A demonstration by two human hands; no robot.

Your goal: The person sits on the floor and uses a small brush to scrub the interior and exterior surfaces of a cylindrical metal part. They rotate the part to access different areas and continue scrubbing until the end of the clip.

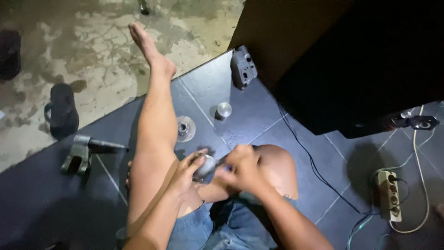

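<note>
We cup a small round grey metal part (206, 165) near our knee, left hand (187, 173) curled around its left side, right hand (243, 170) fingers pinched against its right edge.

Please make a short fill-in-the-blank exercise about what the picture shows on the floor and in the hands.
1. Both hands, left hand and right hand, hold a small ____ metal part.
2. The flat metal disc lies on the dark ____ floor.
3. The power strip lies to the person's ____.

Missing words: round; tiled; right
</note>
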